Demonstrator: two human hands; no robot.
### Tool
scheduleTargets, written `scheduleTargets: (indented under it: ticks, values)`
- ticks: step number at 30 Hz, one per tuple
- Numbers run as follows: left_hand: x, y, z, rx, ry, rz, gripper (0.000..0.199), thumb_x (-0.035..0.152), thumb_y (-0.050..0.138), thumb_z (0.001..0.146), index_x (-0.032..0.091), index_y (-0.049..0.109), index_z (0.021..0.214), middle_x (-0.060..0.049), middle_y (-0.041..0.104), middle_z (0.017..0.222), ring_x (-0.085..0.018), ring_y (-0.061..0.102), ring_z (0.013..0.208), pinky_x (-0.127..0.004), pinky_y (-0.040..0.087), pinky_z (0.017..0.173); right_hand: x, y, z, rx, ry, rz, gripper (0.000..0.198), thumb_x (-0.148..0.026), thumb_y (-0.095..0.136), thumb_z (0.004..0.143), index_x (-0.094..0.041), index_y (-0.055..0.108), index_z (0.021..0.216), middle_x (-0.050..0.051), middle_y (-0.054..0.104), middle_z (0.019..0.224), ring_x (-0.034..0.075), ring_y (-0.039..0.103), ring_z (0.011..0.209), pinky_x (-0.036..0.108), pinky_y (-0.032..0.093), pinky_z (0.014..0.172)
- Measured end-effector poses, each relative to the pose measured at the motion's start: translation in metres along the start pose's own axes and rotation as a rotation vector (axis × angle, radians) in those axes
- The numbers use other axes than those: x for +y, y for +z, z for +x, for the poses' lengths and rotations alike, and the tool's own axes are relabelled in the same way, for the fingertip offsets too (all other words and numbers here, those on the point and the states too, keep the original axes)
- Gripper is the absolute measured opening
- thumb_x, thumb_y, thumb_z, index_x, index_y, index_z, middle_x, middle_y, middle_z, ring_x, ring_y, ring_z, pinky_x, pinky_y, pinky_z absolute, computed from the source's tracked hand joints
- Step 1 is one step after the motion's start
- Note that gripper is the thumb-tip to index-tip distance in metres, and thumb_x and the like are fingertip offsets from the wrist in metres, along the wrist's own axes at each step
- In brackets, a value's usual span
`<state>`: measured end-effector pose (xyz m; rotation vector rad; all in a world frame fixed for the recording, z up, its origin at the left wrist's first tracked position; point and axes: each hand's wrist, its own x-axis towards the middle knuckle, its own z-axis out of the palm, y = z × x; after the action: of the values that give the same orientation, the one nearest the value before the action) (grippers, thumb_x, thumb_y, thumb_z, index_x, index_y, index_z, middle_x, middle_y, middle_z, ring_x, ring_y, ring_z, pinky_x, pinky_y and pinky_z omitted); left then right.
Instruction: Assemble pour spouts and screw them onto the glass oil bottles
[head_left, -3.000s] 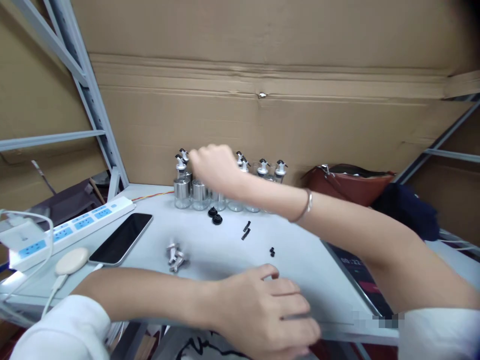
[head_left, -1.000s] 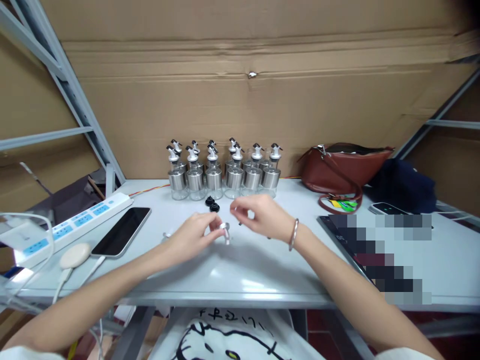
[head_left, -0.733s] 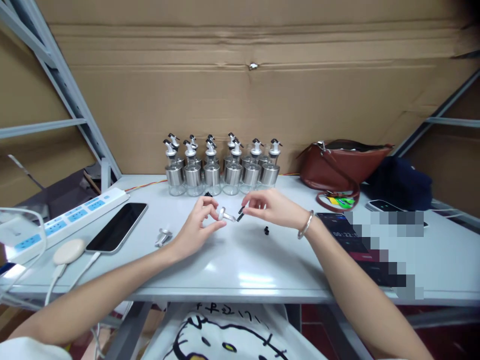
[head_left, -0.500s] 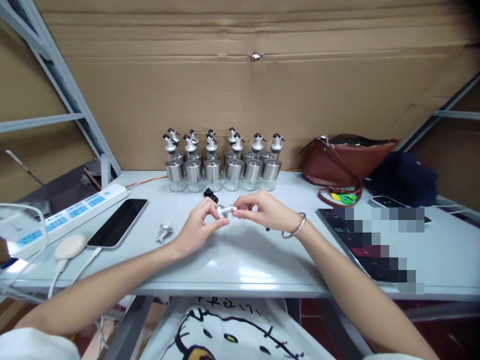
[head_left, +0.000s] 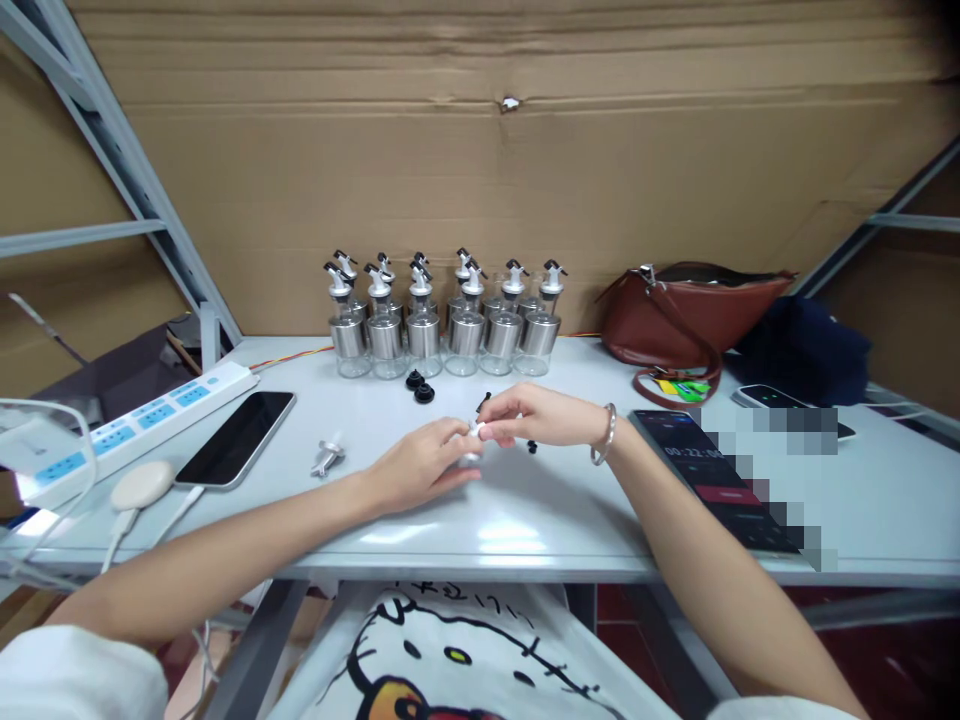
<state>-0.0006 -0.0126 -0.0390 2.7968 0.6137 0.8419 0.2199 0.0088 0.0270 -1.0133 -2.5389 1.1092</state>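
A small silver-white pourer spout (head_left: 472, 457) is between my two hands over the middle of the table, partly hidden by fingers. My left hand (head_left: 424, 465) closes around its wider end, thumb below. My right hand (head_left: 536, 415) pinches the narrow tip. Behind the right fingertips a small black lever (head_left: 485, 400) shows. Just under the right hand lies a tiny black part (head_left: 532, 447). Two black stoppers (head_left: 424, 393) lie beyond my hands. Another silver spout (head_left: 328, 458) rests to the left of my left hand.
Two rows of glass-and-steel bottles (head_left: 424, 340), many with spouts, stand at the back. On the left are a phone (head_left: 238, 440), a round charger (head_left: 142, 485) and a power strip (head_left: 142, 430). On the right are a brown bag (head_left: 690, 310) and a tablet-like screen (head_left: 705, 470).
Both hands have shifted slightly right and nearer to me with the spout, which has turned between the fingers. The two black stoppers show more fully now.
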Motion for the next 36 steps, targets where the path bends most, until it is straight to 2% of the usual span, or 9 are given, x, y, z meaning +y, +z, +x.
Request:
scheduleTargets:
  ticks: [3,6,9,15,21,26,32,36]
  values:
    - [0.001,0.000,0.002,-0.059,-0.021,-0.009,0.020,0.031,0.037,0.097,0.017,0.052,0.095,-0.008,0.054,0.095,-0.019,0.055,0.090,-0.032,0.049,0.079,0.009,-0.009,-0.006,0.028,0.128,-0.131,0.025,-0.037,0.058,0.078,-0.014,0.068,0.073,0.001,0.061,0.062,0.011,0.050,0.058,0.023,0.039,0.057]
    - [0.001,0.000,0.001,-0.050,-0.055,-0.044,0.015,0.029,0.034,0.098,0.019,0.045,0.096,-0.006,0.049,0.093,-0.017,0.053,0.083,-0.030,0.048,0.075,0.022,-0.020,-0.014,0.101,0.296,-0.238,0.015,-0.028,0.063,0.070,-0.015,0.071,0.070,0.002,0.065,0.064,0.014,0.055,0.061,0.024,0.041,0.060]
    - [0.000,0.000,-0.002,0.001,-0.073,-0.053,0.007,0.024,0.032,0.098,0.021,0.037,0.101,-0.004,0.044,0.095,-0.015,0.051,0.080,-0.030,0.048,0.075,0.035,-0.025,-0.017,0.026,0.377,-0.212,0.017,-0.022,0.065,0.063,-0.017,0.074,0.076,0.001,0.068,0.065,0.015,0.058,0.063,0.025,0.044,0.061]
    - [-0.003,0.002,-0.006,0.078,-0.013,-0.071,0.020,0.016,0.039,0.094,0.025,0.025,0.106,-0.005,0.038,0.102,-0.017,0.048,0.096,-0.033,0.047,0.079,0.050,-0.022,-0.010,-0.013,0.393,-0.131,0.021,-0.020,0.068,0.058,-0.019,0.077,0.077,0.002,0.071,0.069,0.017,0.062,0.068,0.026,0.048,0.067]
    - [-0.004,0.004,-0.004,0.099,-0.030,-0.158,0.020,0.016,0.039,0.094,0.025,0.023,0.101,-0.004,0.038,0.101,-0.012,0.044,0.080,-0.026,0.045,0.068,0.053,-0.020,-0.009,-0.018,0.378,-0.128,0.021,-0.025,0.068,0.059,-0.020,0.078,0.077,0.002,0.073,0.070,0.018,0.063,0.068,0.025,0.049,0.065]
    - [-0.005,0.005,-0.004,0.083,-0.033,-0.168,0.020,0.016,0.039,0.094,0.025,0.023,0.102,-0.003,0.038,0.100,-0.010,0.043,0.074,-0.027,0.045,0.068,0.054,-0.020,-0.009,-0.023,0.383,-0.136,0.021,-0.030,0.069,0.060,-0.020,0.078,0.076,0.002,0.072,0.069,0.017,0.062,0.066,0.024,0.047,0.063]
    - [-0.005,0.006,-0.005,0.057,-0.035,-0.164,0.020,0.019,0.040,0.094,0.025,0.023,0.101,-0.003,0.040,0.099,-0.011,0.045,0.075,-0.029,0.045,0.070,0.053,-0.020,-0.009,-0.043,0.329,-0.050,0.031,-0.031,0.071,0.058,-0.018,0.078,0.086,0.002,0.071,0.071,0.015,0.059,0.066,0.025,0.046,0.068]
    - [-0.005,0.005,-0.005,0.034,-0.055,-0.180,0.020,0.020,0.041,0.094,0.025,0.023,0.101,-0.003,0.039,0.099,-0.012,0.047,0.077,-0.030,0.046,0.071,0.051,-0.019,-0.007,-0.053,0.306,-0.056,0.030,-0.031,0.072,0.058,-0.016,0.077,0.083,0.002,0.071,0.073,0.014,0.058,0.067,0.024,0.045,0.068]
